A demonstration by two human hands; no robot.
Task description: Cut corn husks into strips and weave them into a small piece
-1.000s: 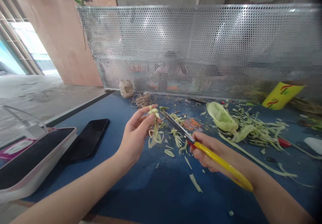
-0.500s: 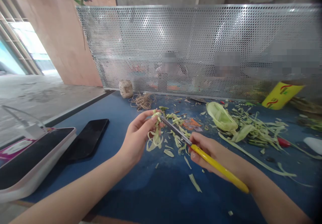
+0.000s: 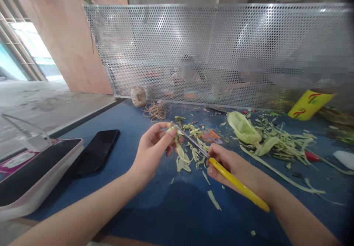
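Observation:
Pinched in my left hand (image 3: 155, 141) is a small bundle of pale green leaf strips (image 3: 181, 153), with its loose ends hanging below the fingers. My right hand (image 3: 225, 165) is wrapped round a pair of long-nose pliers (image 3: 238, 183) with yellow handles. The metal tips reach the top of the bundle beside my left thumb and fingers. Whether the jaws grip a strip cannot be made out. Leaf scraps (image 3: 214, 200) lie on the blue table (image 3: 166, 209) around and below both hands.
To the right lie a pale green leaf cup (image 3: 245, 128), a heap of strips (image 3: 287, 139) and a yellow container (image 3: 311, 105). Twine (image 3: 157, 110) and a whitish block (image 3: 138, 96) stand behind my left hand. A phone (image 3: 96, 152) lies left. A perforated metal screen (image 3: 193, 35) closes the back.
The bundle has turned in my left hand, its hanging ends shifting right and spreading. My left thumb has moved slightly. The pliers stay at the top of the bundle.

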